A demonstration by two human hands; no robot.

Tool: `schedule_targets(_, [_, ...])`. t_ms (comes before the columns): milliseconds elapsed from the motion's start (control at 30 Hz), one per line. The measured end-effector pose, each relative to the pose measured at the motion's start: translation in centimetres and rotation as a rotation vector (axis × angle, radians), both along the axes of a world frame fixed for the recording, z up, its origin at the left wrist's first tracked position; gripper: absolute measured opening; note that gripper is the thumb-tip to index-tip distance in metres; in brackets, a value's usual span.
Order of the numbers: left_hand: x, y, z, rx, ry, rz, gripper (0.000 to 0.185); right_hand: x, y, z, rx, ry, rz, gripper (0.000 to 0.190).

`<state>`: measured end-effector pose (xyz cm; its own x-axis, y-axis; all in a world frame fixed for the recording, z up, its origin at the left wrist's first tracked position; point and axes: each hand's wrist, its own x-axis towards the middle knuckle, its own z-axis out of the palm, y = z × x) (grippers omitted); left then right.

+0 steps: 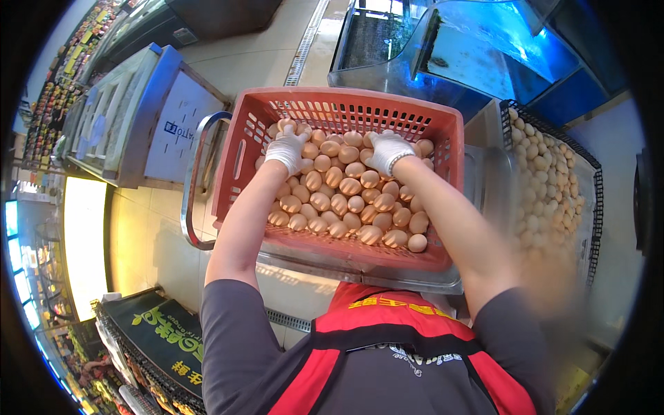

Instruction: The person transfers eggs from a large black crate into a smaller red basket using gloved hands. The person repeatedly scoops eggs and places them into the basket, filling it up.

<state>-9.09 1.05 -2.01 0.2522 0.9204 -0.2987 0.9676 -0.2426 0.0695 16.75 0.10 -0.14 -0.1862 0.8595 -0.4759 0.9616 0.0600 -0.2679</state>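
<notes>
A red plastic basket (332,254) with slotted walls stands before me on a metal cart, filled with loose brown eggs (350,185). My left hand (286,149), in a white glove, reaches over eggs near the basket's far left corner, its fingers bent around some of them. On the far right side of the pile, my right hand (389,151), gloved too, has its fingertips down on eggs. The hands are well apart. What lies beneath either palm is hidden, so whether an egg is gripped cannot be made out.
To the right, a black-rimmed crate (599,207) holds more eggs. The cart's curved metal handle (189,181) rises at the left. Blue-lit water tanks (487,57) stand beyond the basket. A white cabinet (171,124) is at the left, a dark green printed display (161,332) at lower left.
</notes>
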Motion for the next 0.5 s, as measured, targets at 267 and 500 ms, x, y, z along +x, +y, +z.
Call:
schedule_targets(267, [-2.9, -0.9, -2.8, 0.072, 0.168, -0.180, 0.083, -5.9, -1.5, -3.8, 0.097, -0.108, -0.234, 0.089])
schedule_targets(500, [-4.7, 0.6, -2.4, -0.017, 0.221, -0.293, 0.084, -5.9, -2.9, -5.2, 0.096, -0.054, -0.212, 0.089])
